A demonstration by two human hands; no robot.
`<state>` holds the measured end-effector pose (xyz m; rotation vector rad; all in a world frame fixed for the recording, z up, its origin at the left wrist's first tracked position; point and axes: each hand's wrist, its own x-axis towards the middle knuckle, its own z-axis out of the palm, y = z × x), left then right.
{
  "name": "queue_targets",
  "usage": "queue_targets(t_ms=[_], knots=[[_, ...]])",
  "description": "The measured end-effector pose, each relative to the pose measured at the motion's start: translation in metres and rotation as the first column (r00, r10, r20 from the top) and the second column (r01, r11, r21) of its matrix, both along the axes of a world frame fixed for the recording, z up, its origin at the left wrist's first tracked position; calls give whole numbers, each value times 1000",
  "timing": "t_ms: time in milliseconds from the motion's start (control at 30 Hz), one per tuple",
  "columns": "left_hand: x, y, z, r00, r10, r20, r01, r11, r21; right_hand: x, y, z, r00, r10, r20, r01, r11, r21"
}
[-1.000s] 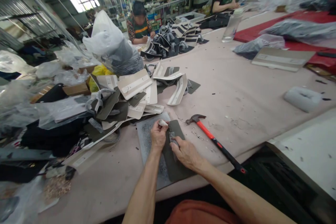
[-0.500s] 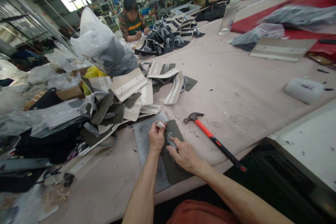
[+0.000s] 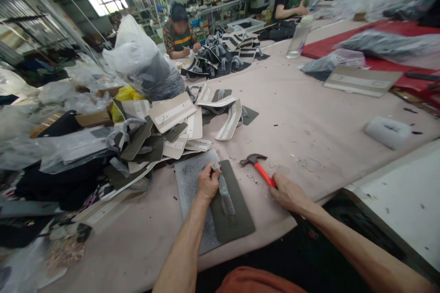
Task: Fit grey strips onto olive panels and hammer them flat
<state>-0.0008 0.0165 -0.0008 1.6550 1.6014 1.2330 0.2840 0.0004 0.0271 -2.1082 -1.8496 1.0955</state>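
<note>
My left hand is closed around a short whitish cylinder with a round flat top, standing at the upper part of a dark olive panel. A grey strap handle in clear plastic runs down that panel, just beside my fingers. Beneath the panel lies a speckled grey slab, showing on the left. My right hand is wrapped round the red and black handle of a claw hammer. The hammer's head rests on or close above the table, to the panel's right.
Loose panels with straps are piled at the left, before a plastic-wrapped bundle. Small bits lie near the hammer head. A white wrapped roll and a bottle stand farther right. Co-workers sit across the table.
My right hand has left the strap handle and moved right to grip the hammer. My left hand still holds the cylinder, now more upright. The view has shifted slightly.
</note>
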Motion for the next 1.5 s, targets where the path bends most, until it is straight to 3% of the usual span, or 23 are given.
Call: queue_targets(t_ms=[100, 167, 233, 300, 333, 400, 433, 467, 533, 600, 667, 767, 800, 833, 933, 1033, 1133, 1300, 1367, 1400, 1433, 1500], knots=[[-1, 1, 3, 1000, -21, -7, 21, 1000, -21, -12, -2, 15, 946, -153, -285, 57, 947, -318], [-1, 0, 5, 999, -33, -16, 32, 999, -21, -24, -2, 35, 899, -235, -370, 67, 908, -414], [-1, 0, 5, 999, -40, -21, 40, 999, -19, -36, 0, 63, 894, -193, -404, 78, 956, -283], [-1, 0, 5, 999, -43, -21, 43, 999, -18, -49, 2, 92, 901, -58, -431, 90, 995, 52], [-1, 0, 5, 999, -42, -19, 42, 999, -17, -55, 4, 104, 916, 20, -401, 93, 961, 260], [-1, 0, 5, 999, -42, -12, 42, 999, -14, -64, 5, 119, 964, 114, -240, 44, 822, 568], [-1, 0, 5, 999, -40, -9, 40, 999, -9, -68, 6, 121, 982, 142, -126, -32, 775, 631], [-1, 0, 5, 999, -40, -5, 40, 999, -3, -69, 6, 121, 984, 179, 3, -141, 764, 629], [-2, 0, 5, 999, -43, 2, 43, 999, 5, -68, 8, 120, 926, 292, 241, -375, 792, 481], [-2, 0, 4, 999, -52, 10, 52, 999, 2, -63, 12, 125, 867, 348, 356, -472, 804, 362], [-2, 0, 5, 998, -61, 12, 61, 998, -8, -60, 18, 139, 906, 258, 336, -400, 780, 480], [-2, 0, 5, 998, -60, 10, 61, 998, -12, -64, 21, 154, 994, 54, 96, -108, 630, 769], [-2, 0, 6, 998, -57, 8, 57, 998, -14, -67, 20, 152, 998, 42, 55, -69, 614, 786], [-2, 0, 5, 999, -53, 5, 53, 998, -19, -69, 17, 147, 996, 63, 63, -89, 637, 766], [-2, 1, 4, 999, -47, -14, 47, 998, -40, -68, 10, 121, 934, 277, 227, -357, 762, 540], [-2, 1, 2, 999, -50, -20, 49, 998, -49, -52, 11, 104, 856, 391, 338, -497, 802, 331], [-2, 1, 1, 999, -44, -4, 43, 998, -42, -31, 18, 91, 869, 334, 364, -439, 860, 258], [-2, 2, 0, 998, -50, 36, 52, 998, -39, -22, 15, 39, 926, 268, 265, -307, 945, 117], [-3, 2, 0, 998, -49, 50, 51, 998, -40, -34, 8, 26, 924, 224, 311, -301, 926, 227], [-3, 1, 0, 997, -48, 57, 50, 998, -41, -43, 4, 24, 927, 210, 312, -313, 890, 331], [-3, 1, 0, 997, -44, 63, 47, 998, -42, -54, 1, 24, 931, 225, 288, -337, 834, 437], [-4, 0, 0, 996, -36, 81, 40, 998, -49, -80, -3, 27, 902, 386, 194, -424, 703, 571]])
